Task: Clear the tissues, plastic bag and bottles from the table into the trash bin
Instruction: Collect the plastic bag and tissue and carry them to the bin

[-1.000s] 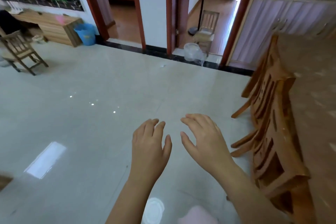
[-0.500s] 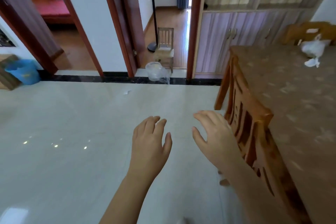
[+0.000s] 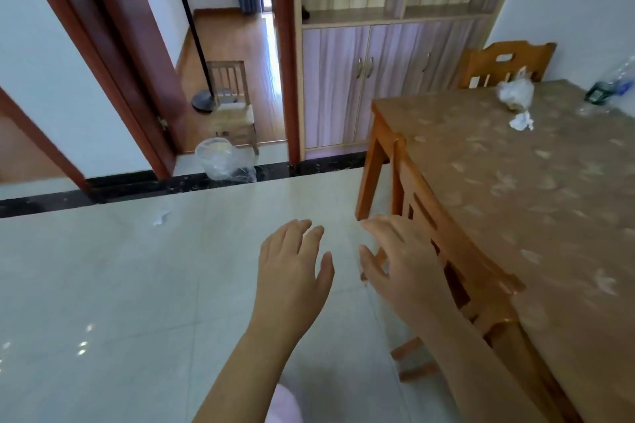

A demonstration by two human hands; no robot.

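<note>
Both hands are empty: the left hand (image 3: pixel 295 268) and right hand (image 3: pixel 402 261) hover over the floor with fingers spread, beside a chair (image 3: pixel 457 261) tucked against the surface (image 3: pixel 515 203). At its far end lie a crumpled bag (image 3: pixel 514 93), a wadded tissue (image 3: pixel 521 121) just beside it, and a clear bottle (image 3: pixel 615 82) near the wall. The lined bin (image 3: pixel 220 161) stands by the doorway, well apart.

All 3 look light. The tissue is soft, so a pinch anywhere should do. The bag is limp and probably slippery; gathering it in a fist seems safest. The bottle appears thin and crushable, best wrapped around its middle.
</note>
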